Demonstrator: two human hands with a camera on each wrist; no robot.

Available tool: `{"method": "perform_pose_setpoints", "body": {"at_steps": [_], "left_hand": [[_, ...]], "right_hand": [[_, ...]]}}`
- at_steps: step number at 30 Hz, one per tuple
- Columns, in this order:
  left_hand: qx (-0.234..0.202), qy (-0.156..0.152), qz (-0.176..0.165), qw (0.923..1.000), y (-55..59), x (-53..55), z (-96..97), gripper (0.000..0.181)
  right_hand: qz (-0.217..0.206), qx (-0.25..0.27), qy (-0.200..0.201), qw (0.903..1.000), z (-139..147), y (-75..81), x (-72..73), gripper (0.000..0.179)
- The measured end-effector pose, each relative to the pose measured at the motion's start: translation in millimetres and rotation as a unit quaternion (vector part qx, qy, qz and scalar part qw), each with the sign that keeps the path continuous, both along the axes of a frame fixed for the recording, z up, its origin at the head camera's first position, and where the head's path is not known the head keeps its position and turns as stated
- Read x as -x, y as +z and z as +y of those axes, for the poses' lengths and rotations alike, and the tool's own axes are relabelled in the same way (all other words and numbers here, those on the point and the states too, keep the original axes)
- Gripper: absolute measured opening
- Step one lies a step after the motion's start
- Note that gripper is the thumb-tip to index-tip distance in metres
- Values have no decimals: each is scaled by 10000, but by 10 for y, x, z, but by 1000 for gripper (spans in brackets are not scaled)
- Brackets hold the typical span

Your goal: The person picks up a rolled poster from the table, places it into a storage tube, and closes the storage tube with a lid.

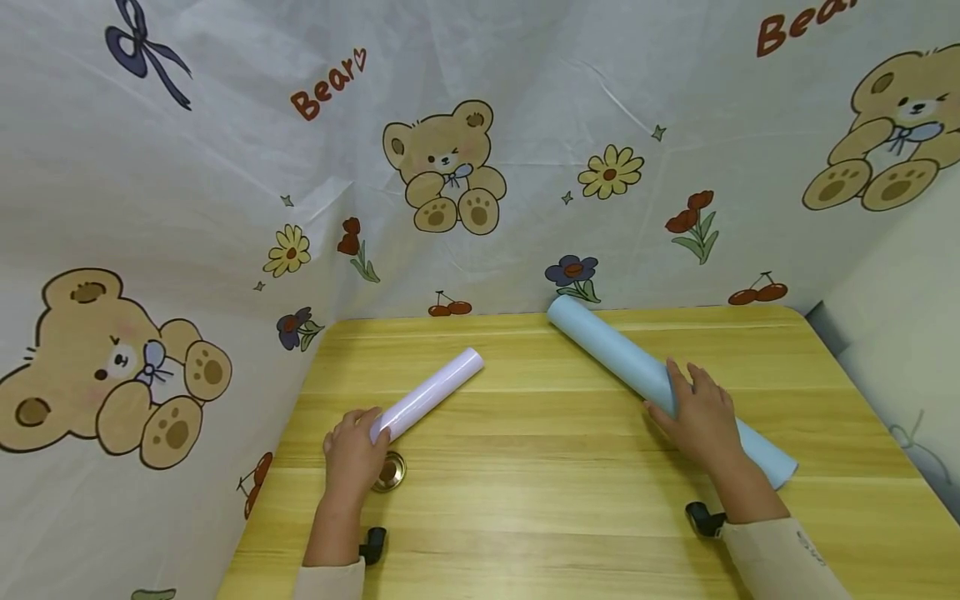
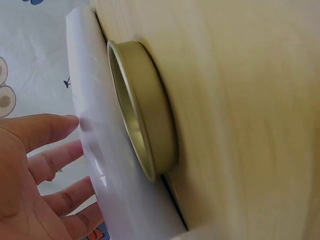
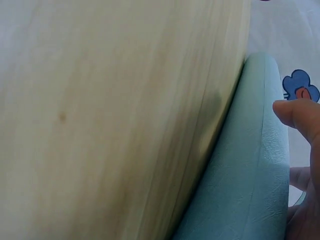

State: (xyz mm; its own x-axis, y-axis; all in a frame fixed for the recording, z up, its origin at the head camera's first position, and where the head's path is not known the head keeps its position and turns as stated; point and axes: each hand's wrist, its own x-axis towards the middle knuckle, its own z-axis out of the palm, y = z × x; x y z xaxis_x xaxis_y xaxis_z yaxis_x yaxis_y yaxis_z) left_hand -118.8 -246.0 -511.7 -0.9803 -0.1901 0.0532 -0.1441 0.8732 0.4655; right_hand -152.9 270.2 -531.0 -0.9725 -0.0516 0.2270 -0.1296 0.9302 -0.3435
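A glossy pale lilac roll (image 1: 433, 392) lies slanted on the left half of the wooden table. My left hand (image 1: 354, 454) is over its near end; in the left wrist view the extended fingertips (image 2: 71, 120) touch the side of the roll (image 2: 95, 130). Beside that hand stands a small, shallow round gold tin (image 1: 391, 472), partly covered by it. A longer light blue roll (image 1: 611, 346) stretches diagonally across the right side. My right hand (image 1: 701, 421) lies across its middle, fingers loosely spread, with the thumb (image 3: 295, 114) along the roll's side in the right wrist view.
The wooden table (image 1: 525, 483) meets a pale cloth (image 1: 525, 275) printed with bears and flowers at its back edge and left side. A black wrist mount (image 1: 372, 546) sits at the left wrist, another black mount (image 1: 705, 519) at the right.
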Motion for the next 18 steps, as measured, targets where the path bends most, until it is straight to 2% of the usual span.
{"method": "perform_pose_setpoints", "body": {"at_steps": [8,18], "left_hand": [[-99,-48,-38,9999,-50,22,-67,46],[-205,-9,-185,9996,-52,22,-106,47]], "right_hand": [[-120,-218,-80,9997,-26,32,1,86],[-189,-380,-155,9990,-1,17,12,75]]}}
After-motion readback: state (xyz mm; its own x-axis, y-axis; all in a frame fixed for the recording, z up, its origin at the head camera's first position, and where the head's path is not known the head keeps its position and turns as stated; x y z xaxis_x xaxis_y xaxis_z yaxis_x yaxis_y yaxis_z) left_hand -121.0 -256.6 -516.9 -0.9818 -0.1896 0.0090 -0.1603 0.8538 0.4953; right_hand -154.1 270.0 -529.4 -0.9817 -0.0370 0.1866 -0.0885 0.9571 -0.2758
